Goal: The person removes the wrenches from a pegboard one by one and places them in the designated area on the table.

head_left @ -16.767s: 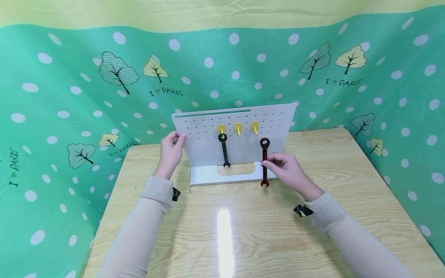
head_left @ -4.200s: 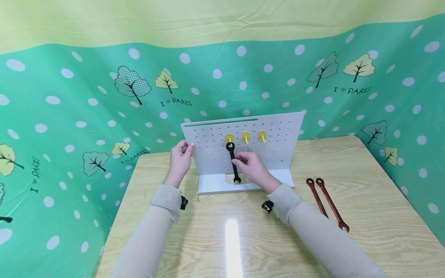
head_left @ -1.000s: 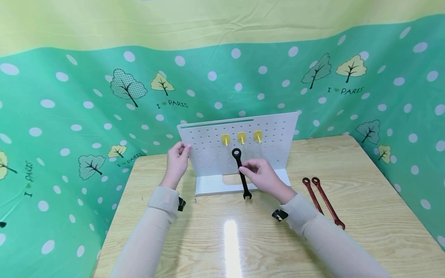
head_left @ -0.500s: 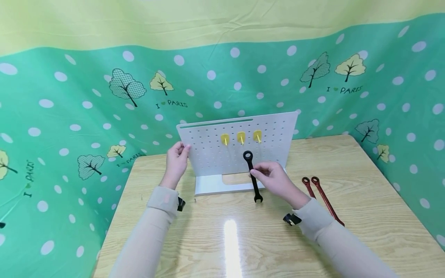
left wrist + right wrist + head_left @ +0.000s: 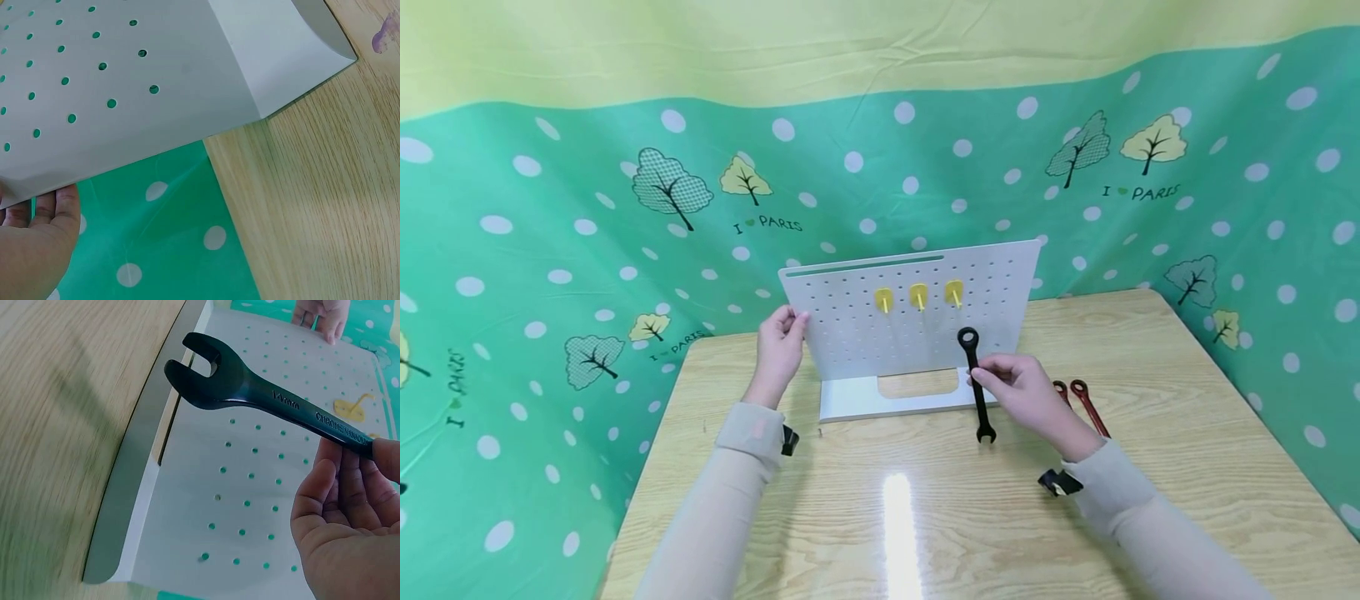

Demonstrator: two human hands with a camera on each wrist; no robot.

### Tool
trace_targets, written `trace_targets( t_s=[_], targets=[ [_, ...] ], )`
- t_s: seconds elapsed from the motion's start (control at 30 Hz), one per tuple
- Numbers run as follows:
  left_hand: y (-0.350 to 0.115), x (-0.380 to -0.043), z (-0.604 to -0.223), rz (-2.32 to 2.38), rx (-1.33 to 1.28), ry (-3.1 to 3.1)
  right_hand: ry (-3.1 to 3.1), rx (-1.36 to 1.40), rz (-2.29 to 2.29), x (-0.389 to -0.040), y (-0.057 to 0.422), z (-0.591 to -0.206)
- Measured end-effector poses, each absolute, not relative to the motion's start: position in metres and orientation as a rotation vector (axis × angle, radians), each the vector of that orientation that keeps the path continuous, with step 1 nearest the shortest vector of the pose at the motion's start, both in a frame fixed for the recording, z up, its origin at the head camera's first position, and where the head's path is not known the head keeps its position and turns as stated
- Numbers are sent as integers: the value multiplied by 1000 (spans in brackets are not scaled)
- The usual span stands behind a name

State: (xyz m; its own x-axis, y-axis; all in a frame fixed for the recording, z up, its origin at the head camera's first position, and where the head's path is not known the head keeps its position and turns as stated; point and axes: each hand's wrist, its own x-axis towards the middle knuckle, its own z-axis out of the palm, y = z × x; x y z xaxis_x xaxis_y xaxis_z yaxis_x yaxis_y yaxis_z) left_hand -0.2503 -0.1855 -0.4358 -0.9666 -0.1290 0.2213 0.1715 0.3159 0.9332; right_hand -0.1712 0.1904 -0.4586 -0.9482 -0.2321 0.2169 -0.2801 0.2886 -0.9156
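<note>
My left hand (image 5: 780,346) grips the left edge of a white pegboard (image 5: 842,350), thumb on its front and fingers behind, as the left wrist view also shows. Between thumb and fingers, my right hand (image 5: 1022,392) pinches a black combination wrench (image 5: 976,387) by its shaft. The wrench is in front of the board's lower right part, ring end up and open end down. Its open end (image 5: 212,372) is marked 14mm in the right wrist view. Three yellow hooks, a left (image 5: 884,300), a middle (image 5: 919,297) and a right one (image 5: 954,293), carry nothing.
Two red wrenches, one (image 5: 1086,404) longer in view and one (image 5: 1060,390) mostly covered by my right arm, lie on the wooden table (image 5: 820,517) to the right. A green dotted curtain (image 5: 850,208) hangs behind the board and at both sides.
Earlier a red wrench was in my right hand; later both red ones lay on the table. The black wrench came off the left hook and moved right. My left hand stayed on the board.
</note>
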Motion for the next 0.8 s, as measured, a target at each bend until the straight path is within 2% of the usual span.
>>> trace_targets(
  t_s=[0.8],
  targets=[
    [-187, -251, -434, -1729, -20, -2334, -2542, 334, 1615, -151, 250, -471]
  ],
)
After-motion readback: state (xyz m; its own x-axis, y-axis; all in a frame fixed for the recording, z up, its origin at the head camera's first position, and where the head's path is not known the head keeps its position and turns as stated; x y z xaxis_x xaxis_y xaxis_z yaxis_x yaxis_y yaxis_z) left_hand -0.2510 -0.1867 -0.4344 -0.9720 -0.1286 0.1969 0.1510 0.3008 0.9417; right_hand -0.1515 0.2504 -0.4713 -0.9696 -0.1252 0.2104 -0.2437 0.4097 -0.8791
